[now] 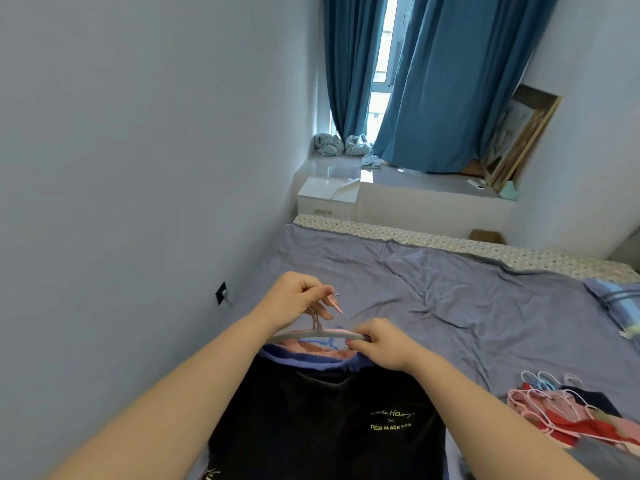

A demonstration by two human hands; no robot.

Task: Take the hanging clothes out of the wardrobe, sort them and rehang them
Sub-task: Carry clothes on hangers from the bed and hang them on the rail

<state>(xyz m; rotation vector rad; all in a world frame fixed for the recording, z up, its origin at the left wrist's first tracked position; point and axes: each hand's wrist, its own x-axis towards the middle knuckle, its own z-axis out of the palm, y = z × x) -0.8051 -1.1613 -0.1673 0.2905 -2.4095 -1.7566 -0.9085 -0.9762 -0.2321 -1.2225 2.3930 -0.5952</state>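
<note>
While the bundle hangs in front of the person over the near edge of the bed, both hands work at its top. The left hand curls its fingers round the hooks of what look like several hangers held together, with a metal hook tip and a pink end poking out past them. The right hand pinches one arm of the grey hanger, which is the front one of the bunch. A black T-shirt with yellow lettering drops from it, and pink cloth shows at the neckline, so more than one garment probably hangs here.

The clothes look soft and light, and they would sag or slip off a tilted hanger. The hangers are the stiff part, so the hooks and the neck under them are the safest places to hold, keeping the arms level. The step in hand seems to be parting the grey hanger from the rest. A pile of clothes on hangers lies on the bed to the right, well apart from the hands.
</note>
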